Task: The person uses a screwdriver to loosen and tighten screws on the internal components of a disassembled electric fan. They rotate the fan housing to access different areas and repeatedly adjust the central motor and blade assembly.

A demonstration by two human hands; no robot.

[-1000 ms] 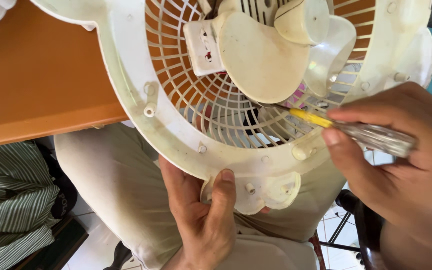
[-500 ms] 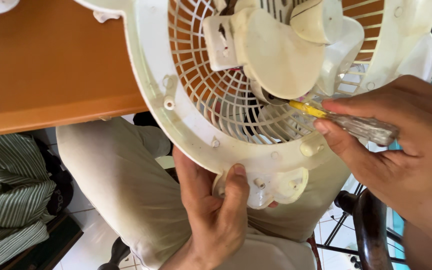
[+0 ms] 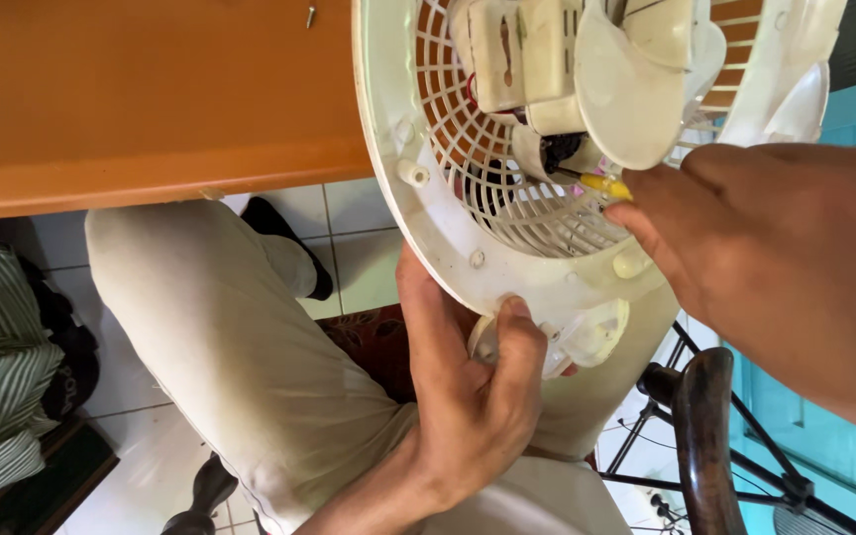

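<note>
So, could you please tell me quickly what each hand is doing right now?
Left hand: closed on the fan grille's bottom rim.
Right hand: closed on a yellow screwdriver.

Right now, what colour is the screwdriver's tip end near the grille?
Yellow; the screwdriver shows best in the head view, against the cream grille.

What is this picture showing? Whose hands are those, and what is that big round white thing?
The picture comes from a camera worn on a person's head, looking down at their own hands and lap. The big round white thing is a fan housing with a grille, partly over the edge of an orange-brown table. The left hand has its grip on the bottom rim of it. The right hand holds a screwdriver with a yellow shaft end, poking in near the fan's middle. A small screw lies on the table. Below are light trousers and a tiled floor.
</note>
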